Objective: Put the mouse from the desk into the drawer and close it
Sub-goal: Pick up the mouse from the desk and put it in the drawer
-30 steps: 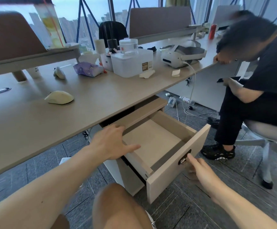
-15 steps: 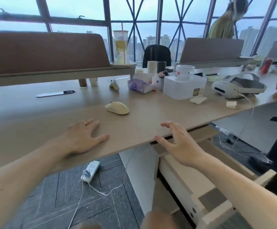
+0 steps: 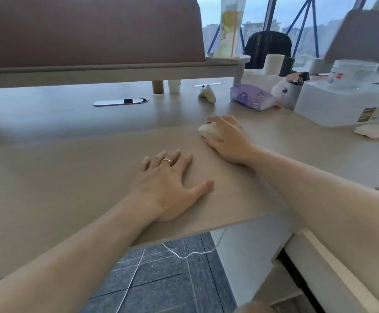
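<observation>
A cream-white mouse (image 3: 209, 131) lies on the beige desk (image 3: 71, 168), right of centre. My right hand (image 3: 229, 141) covers its right half, fingers curled over the top and thumb at its near side. My left hand (image 3: 168, 188) lies flat on the desk nearer to me, fingers spread, a ring on one finger, holding nothing. The open drawer (image 3: 324, 263) shows only as a pale side edge at the lower right, mostly hidden by my right forearm.
Behind the mouse lie a purple tissue pack (image 3: 251, 98), a white plastic box (image 3: 342, 102) with a lidded jar on top, and a crumpled paper (image 3: 372, 131). A brown desk divider (image 3: 89, 32) closes off the back. A white cable (image 3: 184, 254) trails on the floor.
My right hand has gone from the desk's front edge to the mouse and closed over it. My left hand stays flat on the desk. The view has moved closer to the desk.
</observation>
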Action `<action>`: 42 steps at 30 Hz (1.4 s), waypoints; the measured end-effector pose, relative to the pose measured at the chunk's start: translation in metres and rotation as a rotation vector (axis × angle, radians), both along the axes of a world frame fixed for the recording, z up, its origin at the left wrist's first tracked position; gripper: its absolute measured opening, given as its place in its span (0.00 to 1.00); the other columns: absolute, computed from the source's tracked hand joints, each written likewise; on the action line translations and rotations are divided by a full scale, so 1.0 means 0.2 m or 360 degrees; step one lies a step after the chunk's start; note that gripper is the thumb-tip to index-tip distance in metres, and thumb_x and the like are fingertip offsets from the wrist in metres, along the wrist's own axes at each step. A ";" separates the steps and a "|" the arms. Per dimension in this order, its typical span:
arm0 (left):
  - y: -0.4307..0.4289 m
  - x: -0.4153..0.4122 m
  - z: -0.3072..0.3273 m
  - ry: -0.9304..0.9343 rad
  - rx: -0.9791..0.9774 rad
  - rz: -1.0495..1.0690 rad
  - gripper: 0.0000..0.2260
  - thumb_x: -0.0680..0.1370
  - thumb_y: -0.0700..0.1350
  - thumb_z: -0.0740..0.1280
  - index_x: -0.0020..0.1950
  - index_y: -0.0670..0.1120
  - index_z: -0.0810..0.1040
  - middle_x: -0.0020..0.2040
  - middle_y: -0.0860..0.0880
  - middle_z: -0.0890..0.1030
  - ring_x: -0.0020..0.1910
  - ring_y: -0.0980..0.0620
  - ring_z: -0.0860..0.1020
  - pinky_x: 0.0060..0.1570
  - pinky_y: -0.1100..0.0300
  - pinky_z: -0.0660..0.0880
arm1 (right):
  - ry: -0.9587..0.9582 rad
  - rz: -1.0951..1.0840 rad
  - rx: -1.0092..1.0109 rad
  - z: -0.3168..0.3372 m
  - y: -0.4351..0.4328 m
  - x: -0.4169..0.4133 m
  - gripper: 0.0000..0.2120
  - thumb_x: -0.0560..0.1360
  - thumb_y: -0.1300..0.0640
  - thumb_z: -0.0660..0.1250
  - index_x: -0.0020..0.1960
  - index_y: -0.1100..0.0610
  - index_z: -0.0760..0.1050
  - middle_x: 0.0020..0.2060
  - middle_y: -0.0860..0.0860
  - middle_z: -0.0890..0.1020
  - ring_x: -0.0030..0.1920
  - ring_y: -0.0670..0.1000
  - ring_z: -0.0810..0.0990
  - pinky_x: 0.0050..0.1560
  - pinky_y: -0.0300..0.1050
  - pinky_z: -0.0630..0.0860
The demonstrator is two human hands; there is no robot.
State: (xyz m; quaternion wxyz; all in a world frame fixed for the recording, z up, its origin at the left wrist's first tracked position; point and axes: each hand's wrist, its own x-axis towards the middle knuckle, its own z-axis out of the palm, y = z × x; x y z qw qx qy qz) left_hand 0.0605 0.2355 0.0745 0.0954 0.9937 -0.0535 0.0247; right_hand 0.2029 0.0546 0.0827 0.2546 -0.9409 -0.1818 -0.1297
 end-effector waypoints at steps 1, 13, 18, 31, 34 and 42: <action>0.00 0.00 0.00 -0.0002 0.0001 -0.0002 0.46 0.67 0.80 0.43 0.82 0.61 0.52 0.84 0.55 0.52 0.82 0.52 0.48 0.79 0.45 0.44 | -0.0041 -0.0009 -0.0015 -0.01 0.00 0.02 0.27 0.74 0.48 0.67 0.72 0.48 0.68 0.66 0.57 0.72 0.66 0.59 0.72 0.66 0.46 0.65; 0.00 -0.01 0.01 -0.0008 -0.0029 0.0001 0.46 0.67 0.81 0.43 0.81 0.61 0.55 0.83 0.55 0.55 0.82 0.51 0.51 0.79 0.45 0.46 | -0.0327 0.0062 0.0087 0.12 -0.29 -0.31 0.23 0.76 0.54 0.67 0.70 0.49 0.72 0.63 0.55 0.75 0.64 0.55 0.72 0.61 0.36 0.61; -0.02 -0.06 0.02 -0.0210 -0.0119 0.0001 0.43 0.68 0.77 0.48 0.77 0.56 0.68 0.80 0.50 0.66 0.78 0.45 0.64 0.76 0.43 0.55 | -0.0359 -0.0020 0.0022 0.20 -0.70 -0.65 0.24 0.77 0.53 0.66 0.72 0.46 0.70 0.64 0.51 0.75 0.63 0.49 0.71 0.59 0.29 0.58; -0.93 -0.33 0.06 -0.0384 -0.0367 -0.1029 0.25 0.79 0.59 0.64 0.73 0.49 0.73 0.69 0.49 0.77 0.67 0.48 0.75 0.68 0.48 0.71 | -0.0276 -0.0434 -0.0037 0.16 -1.54 -1.20 0.24 0.77 0.50 0.65 0.72 0.39 0.66 0.63 0.48 0.73 0.60 0.48 0.72 0.62 0.50 0.69; -1.09 -0.38 -0.01 -0.0303 -0.0196 -0.1181 0.25 0.80 0.58 0.63 0.76 0.51 0.69 0.71 0.51 0.76 0.68 0.50 0.73 0.67 0.52 0.71 | -0.0248 -0.0482 -0.0055 0.09 -1.61 -1.26 0.24 0.77 0.52 0.66 0.72 0.42 0.67 0.63 0.49 0.73 0.59 0.48 0.72 0.58 0.45 0.68; -1.24 -0.32 -0.25 0.0231 -0.0008 -0.0732 0.55 0.66 0.74 0.69 0.83 0.52 0.46 0.84 0.49 0.50 0.82 0.49 0.48 0.80 0.50 0.49 | 0.0022 -0.0641 -0.0126 -0.12 -1.67 -1.36 0.27 0.77 0.51 0.65 0.74 0.42 0.63 0.61 0.51 0.70 0.61 0.52 0.69 0.61 0.46 0.67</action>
